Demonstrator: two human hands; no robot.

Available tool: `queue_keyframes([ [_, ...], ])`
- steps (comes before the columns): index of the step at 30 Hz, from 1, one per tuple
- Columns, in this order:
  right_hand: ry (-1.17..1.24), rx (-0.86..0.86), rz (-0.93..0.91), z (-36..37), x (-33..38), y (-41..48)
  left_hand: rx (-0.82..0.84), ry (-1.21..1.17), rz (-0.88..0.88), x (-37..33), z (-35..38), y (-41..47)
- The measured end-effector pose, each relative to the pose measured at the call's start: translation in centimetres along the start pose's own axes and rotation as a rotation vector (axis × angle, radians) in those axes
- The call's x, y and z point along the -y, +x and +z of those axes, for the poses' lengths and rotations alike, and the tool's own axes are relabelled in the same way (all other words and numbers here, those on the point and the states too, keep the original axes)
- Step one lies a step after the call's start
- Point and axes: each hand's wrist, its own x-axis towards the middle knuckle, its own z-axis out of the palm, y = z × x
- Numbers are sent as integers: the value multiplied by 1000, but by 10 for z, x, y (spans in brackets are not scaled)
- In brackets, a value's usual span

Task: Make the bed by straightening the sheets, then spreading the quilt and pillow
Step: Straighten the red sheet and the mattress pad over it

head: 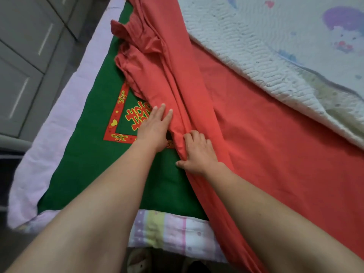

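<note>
The left hand (152,131) is laid flat, its fingers (163,111) straight and close together; nothing is gripped by them. Their tips are pressed against a bunched ridge of the red sheet (275,154), while the palm is rested on a green cloth (88,164). Just left of these fingers, a red-bordered printed panel (116,123) with red and yellow motifs is seen on the green cloth, partly covered by the palm.

The right hand (199,154) is set just beside the left. Its fingers (192,134) are curled over the same ridge, so that a fold of the red sheet is held, with the thumb stretched out to the left at the sheet's edge. Beyond both sets of fingers, the ridge is carried away in long gathered folds, with crumpled ruffles spilled leftward onto the green cloth. To the right of the right fingers the red sheet is spread fairly flat.

Far beyond and to the right of the fingers, a white textured quilt (256,36) with purple and pink prints is laid over the red sheet. A pale pink pad (65,107) is seen under the green cloth, well left of the left fingers, and a pastel striped cloth (167,229) is shown behind the wrists. Grey cabinet doors (23,56) are seen at the far left.
</note>
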Motion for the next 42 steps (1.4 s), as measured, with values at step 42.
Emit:
queue_keyframes([
  [42, 341, 381, 117, 23, 234, -50, -214, -164, -113, 272, -26, -113],
])
